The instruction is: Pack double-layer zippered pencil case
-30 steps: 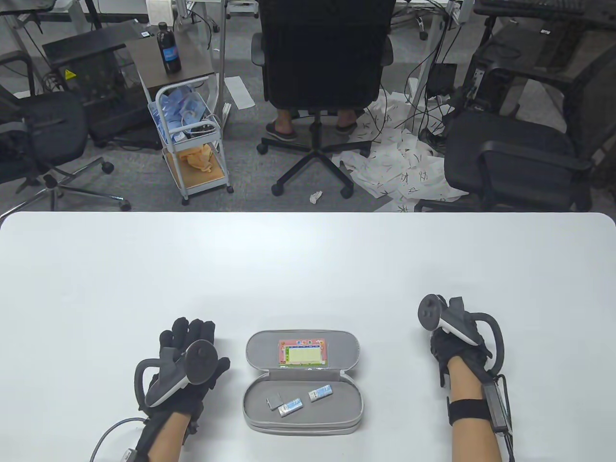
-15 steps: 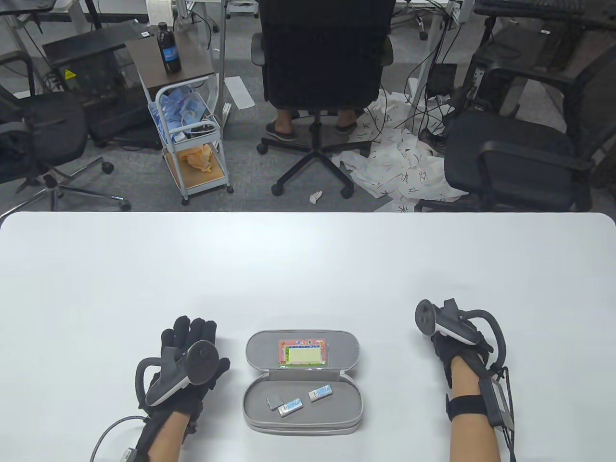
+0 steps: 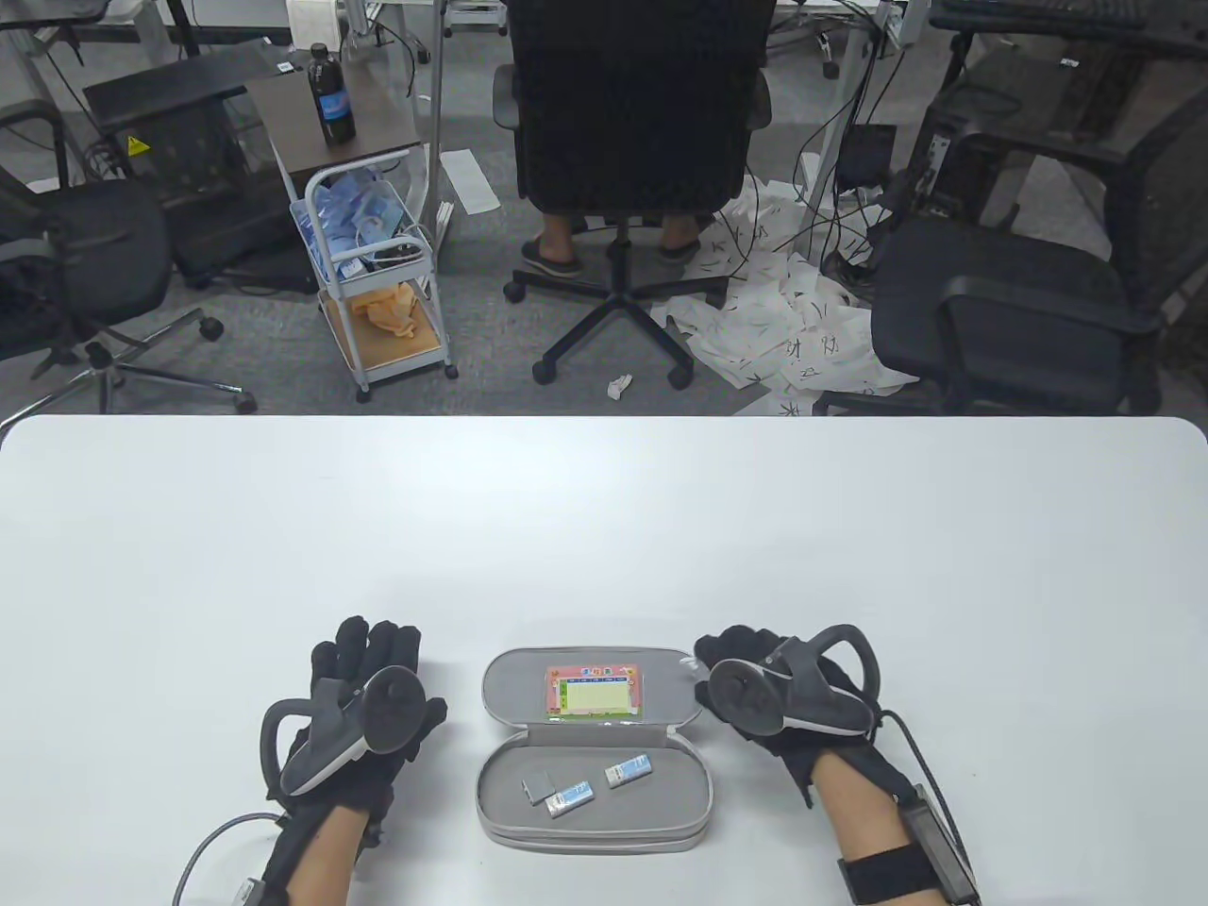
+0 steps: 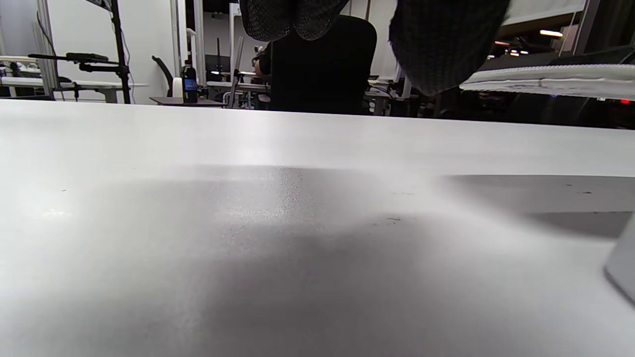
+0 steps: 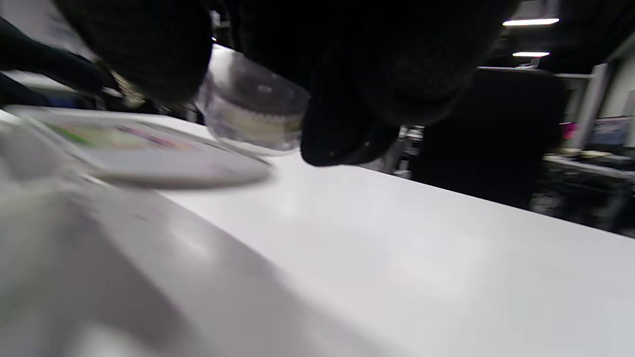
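Pencil case (image 3: pixel 593 746) lies open on the bench (image 3: pixel 604 528) between my hands. Right hand (image 3: pixel 783 698) pinches a small round item beside the lid; next, lower it inside. Left hand (image 3: pixel 363 717) rests flat, empty.

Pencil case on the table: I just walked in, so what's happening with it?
A person in sensor gloves is packing the open pencil case. Three small erasers lie in its near half. The right hand is at the lid's right end, holding a small roll of tape. The left hand rests flat beside the case.
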